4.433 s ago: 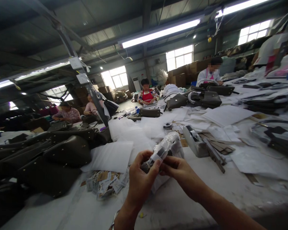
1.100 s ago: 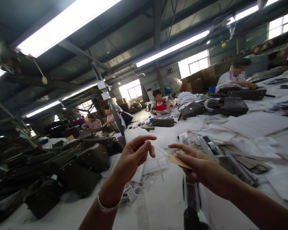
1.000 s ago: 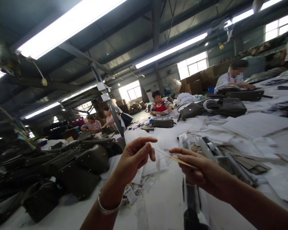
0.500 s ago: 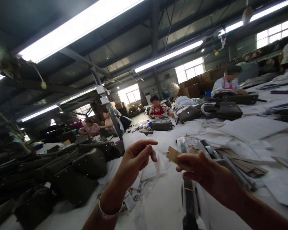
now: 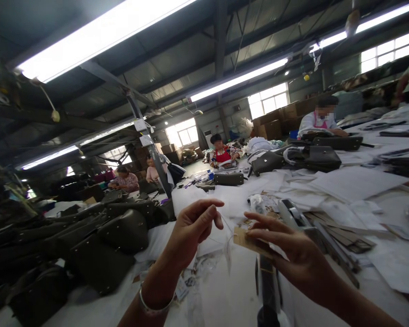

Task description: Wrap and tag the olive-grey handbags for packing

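The tag (image 5: 241,237) is held above the table (image 5: 231,293) by the right hand (image 5: 276,243); its fingers are laid nearly straight over the upper side, and the tag seems to be gripped between them and the thumb, though the thumb is hidden. From the tag's left end a thin string (image 5: 227,224) is led to the left hand (image 5: 197,220). There the thumb and forefinger are brought nearly together, with the other fingers curled, and the string appears to be caught lightly; the exact hold cannot be told.

As it may be judged, the string is now being drawn out and spread from the tag. For the next move, a steady grip on the tag is needed, and the string should be kept free of twist.

Below the right hand, a dark item (image 5: 268,286) is seen on the table. To the right, the tape dispenser (image 5: 295,218) is placed; to the left, bags (image 5: 98,259) are heaped.
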{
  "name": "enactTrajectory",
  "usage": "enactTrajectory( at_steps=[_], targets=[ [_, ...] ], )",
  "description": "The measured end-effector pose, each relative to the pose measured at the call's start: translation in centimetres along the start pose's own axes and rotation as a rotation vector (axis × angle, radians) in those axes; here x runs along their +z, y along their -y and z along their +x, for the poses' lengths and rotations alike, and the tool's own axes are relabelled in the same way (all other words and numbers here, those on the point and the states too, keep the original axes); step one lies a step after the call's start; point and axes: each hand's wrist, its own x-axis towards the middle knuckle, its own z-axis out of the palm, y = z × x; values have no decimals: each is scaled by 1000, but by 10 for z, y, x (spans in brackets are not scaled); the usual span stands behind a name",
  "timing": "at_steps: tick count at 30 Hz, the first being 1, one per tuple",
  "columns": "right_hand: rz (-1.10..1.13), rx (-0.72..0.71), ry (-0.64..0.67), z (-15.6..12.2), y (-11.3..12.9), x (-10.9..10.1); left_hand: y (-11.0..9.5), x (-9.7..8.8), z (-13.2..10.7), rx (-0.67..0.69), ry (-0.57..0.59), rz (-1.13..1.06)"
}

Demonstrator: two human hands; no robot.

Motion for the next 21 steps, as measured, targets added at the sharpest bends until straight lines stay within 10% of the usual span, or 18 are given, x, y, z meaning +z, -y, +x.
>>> enactTrajectory(
  at_steps=[8, 12, 21],
  targets=[
    [800, 482, 246, 1, 6, 9, 3, 1, 4, -8, 14, -15],
    [522, 454, 147, 3, 8, 25, 6, 4, 5, -15, 11, -27],
    [-402, -135, -194, 2, -7, 45, 10, 9, 7, -27, 26, -86]
  ],
)
